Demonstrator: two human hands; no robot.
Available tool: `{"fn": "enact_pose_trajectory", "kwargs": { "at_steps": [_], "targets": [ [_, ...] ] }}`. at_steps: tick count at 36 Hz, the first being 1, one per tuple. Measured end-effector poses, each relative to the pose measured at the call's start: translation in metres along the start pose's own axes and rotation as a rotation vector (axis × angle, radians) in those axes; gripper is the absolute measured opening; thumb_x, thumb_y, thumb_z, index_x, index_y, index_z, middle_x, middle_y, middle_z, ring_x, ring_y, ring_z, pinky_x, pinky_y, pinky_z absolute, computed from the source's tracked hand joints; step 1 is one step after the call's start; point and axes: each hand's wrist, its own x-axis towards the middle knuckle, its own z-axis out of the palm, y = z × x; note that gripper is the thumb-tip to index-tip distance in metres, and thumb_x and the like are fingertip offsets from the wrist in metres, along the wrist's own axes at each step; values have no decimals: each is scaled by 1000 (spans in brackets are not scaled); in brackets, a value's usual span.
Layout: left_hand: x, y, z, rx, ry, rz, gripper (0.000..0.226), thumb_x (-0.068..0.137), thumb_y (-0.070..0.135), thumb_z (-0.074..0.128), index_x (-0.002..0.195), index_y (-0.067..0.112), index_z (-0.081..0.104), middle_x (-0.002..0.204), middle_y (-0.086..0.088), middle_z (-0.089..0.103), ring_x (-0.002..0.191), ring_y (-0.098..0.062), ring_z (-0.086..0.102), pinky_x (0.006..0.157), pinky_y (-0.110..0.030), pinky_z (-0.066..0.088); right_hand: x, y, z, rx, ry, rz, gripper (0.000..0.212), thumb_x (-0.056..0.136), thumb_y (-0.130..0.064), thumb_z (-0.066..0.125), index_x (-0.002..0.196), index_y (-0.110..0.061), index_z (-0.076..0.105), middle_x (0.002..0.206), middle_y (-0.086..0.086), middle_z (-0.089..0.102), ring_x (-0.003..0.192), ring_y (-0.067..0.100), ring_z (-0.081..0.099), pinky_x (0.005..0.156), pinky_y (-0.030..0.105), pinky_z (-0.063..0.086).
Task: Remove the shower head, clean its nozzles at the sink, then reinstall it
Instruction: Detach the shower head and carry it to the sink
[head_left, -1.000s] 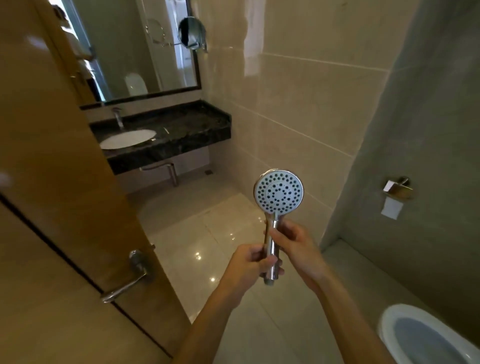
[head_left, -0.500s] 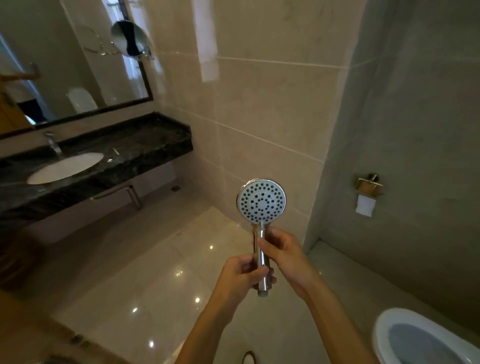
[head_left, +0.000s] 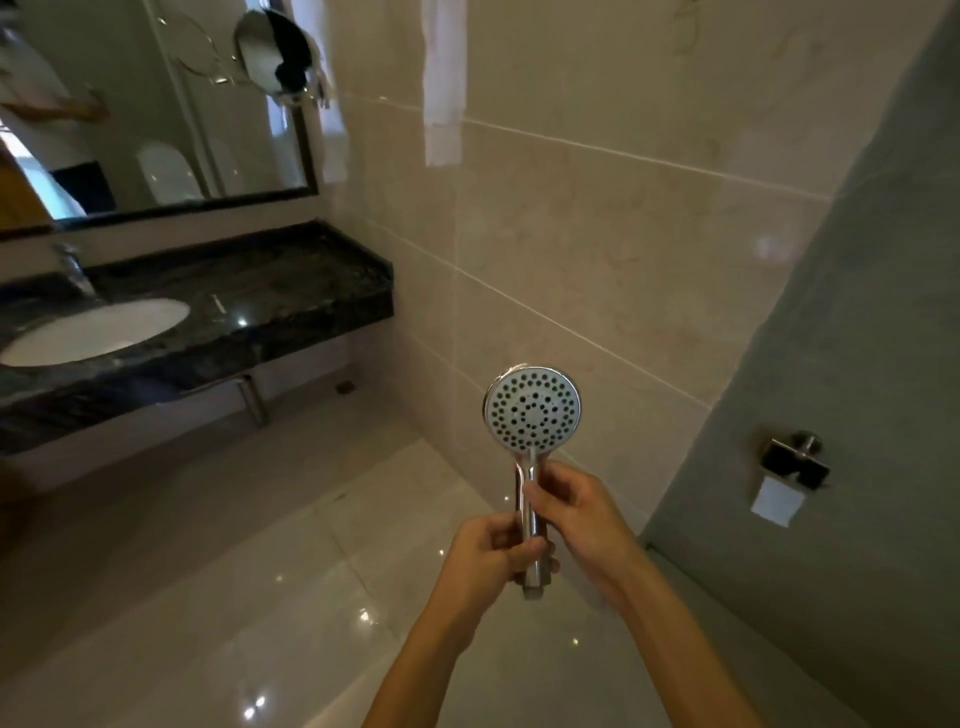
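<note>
I see both grips curled round the shower head handle: left hand low, right hand higher; sink well apart.

- The shower head has a pale blue-white face dotted with rings of dark nozzle holes, a chrome rim and a chrome handle.
- The countertop is black stone with grey mottling.
- The sink is white.
- The wall tiles are glossy beige.
- The floor is shiny off-white.
- The mirror has a black frame.
</note>
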Motion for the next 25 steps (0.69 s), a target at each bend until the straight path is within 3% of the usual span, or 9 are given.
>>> {"fn": "enact_pose_trajectory", "kwargs": {
  "at_steps": [5,10,15,19,25],
  "targets": [
    [37,16,-22,-35,22,-10,17,92,-5,59,107,-11,65,88,-17,74,76,-26,76,65,-28,58,51,-9,9,-1,-47,-28,15,97,-12,61,101,-21,73,90,1,72,91,14,67,85,32,57],
    [62,31,-47,-54,34,-10,18,93,-4,58,109,-8,65,89,-16,73,74,-21,75,68,-29,60,94,-13,22,10,-102,-36,16,97,-11,62,106,-18,73,99,6,75,98,19,70,93,40,57],
    [87,39,-75,-53,93,-21,19,93,0,60,110,-7,65,96,-21,75,82,-28,76,74,-35,61,136,-14,40,5,-176,-38,19,96,-12,63,111,-18,72,104,9,75,103,23,70,92,38,57],
    [107,43,-98,-61,158,-10,17,93,0,61,107,-6,67,90,-16,75,83,-27,76,77,-36,60,173,-15,55,1,-243,-33,17,95,-10,65,110,-13,72,104,13,75,103,26,70,92,39,58],
    [150,54,-135,-49,266,22,15,92,-1,61,105,-2,68,88,-14,76,84,-30,75,79,-39,59,239,-23,81,4,-373,-54,19,94,-8,64,111,-14,71,103,10,75,102,18,71,92,34,58]
  ]
}}
